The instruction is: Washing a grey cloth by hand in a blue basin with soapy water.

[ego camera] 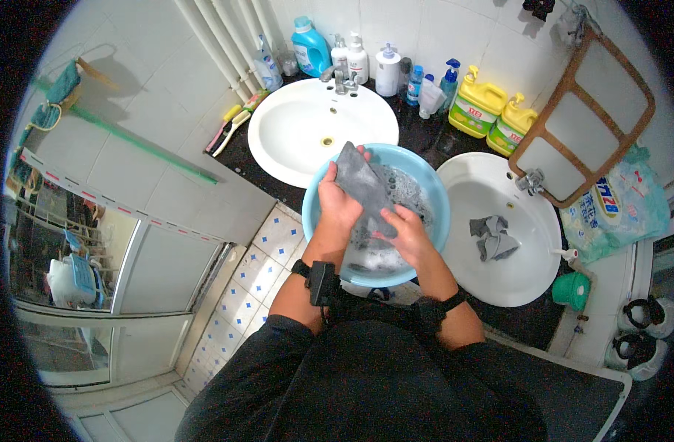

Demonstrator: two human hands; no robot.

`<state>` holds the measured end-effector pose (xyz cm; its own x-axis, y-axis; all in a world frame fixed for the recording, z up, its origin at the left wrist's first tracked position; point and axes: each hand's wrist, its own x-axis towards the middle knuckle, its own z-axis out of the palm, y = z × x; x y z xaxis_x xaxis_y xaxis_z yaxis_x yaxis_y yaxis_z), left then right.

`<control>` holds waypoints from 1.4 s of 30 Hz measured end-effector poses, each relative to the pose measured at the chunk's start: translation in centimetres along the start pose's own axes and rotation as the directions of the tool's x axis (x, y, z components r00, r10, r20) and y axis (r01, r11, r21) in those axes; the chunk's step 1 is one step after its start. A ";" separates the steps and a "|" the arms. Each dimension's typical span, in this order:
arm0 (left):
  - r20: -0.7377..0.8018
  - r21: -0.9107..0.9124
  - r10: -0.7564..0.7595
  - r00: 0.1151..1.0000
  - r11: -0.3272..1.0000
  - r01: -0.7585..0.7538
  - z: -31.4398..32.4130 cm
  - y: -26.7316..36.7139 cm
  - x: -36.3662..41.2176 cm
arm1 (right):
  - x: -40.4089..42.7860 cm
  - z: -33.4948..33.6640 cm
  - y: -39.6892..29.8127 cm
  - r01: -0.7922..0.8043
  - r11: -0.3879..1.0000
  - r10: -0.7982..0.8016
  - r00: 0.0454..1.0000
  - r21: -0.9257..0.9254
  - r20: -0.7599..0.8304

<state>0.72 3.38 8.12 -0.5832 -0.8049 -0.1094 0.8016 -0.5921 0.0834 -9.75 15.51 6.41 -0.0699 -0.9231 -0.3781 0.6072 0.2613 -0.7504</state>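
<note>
A wet grey piece of fabric (361,177), perhaps a sock, is stretched between my hands above a light-blue plastic basin (443,215). My left hand (338,198) supports its upper part from beneath, the thumb at the left edge and fingertips showing behind. My right hand (407,229) pinches the lower end, thumb on top. Foamy water (378,261) fills the lower part of the basin, with suds along its surface. To the right, crumpled grey fabric pieces (494,243) lie in a white washbasin (464,179).
Another white washbasin (287,127) with a chrome faucet (342,83) lies behind the blue basin. Pump bottles (389,69), a blue detergent jug (310,47) and yellow jugs (477,105) line the wall. A brown-framed board (602,105) leans over the right washbasin. Brushes (232,130) lie left.
</note>
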 end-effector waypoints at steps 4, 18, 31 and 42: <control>-0.164 0.067 0.027 0.986 0.998 -0.017 -0.4 -0.6 0.4 | 1.4 -1.0 0.4 0.348 0.929 -0.310 0.916 0.122 -0.253; -0.078 0.287 -0.185 0.980 0.937 0.199 0.6 -4.7 -1.5 | 4.5 3.5 -1.4 0.552 0.825 -0.477 0.796 0.124 -0.372; -0.098 0.344 -0.266 0.959 0.895 0.283 -3.1 -5.4 -1.5 | 4.6 2.4 -3.2 0.027 0.254 -0.649 0.746 -0.967 -0.150; -0.194 0.290 -0.319 0.928 0.885 0.365 -3.0 -5.1 -1.8 | 5.3 1.0 0.4 0.441 -0.120 -0.762 0.534 -0.890 0.367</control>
<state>-1.94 7.95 4.96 -0.7708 -0.5507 -0.3204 0.4583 -0.8286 0.3215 -9.13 10.43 4.66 -0.2092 -0.7956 0.5685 -0.8076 -0.1872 -0.5592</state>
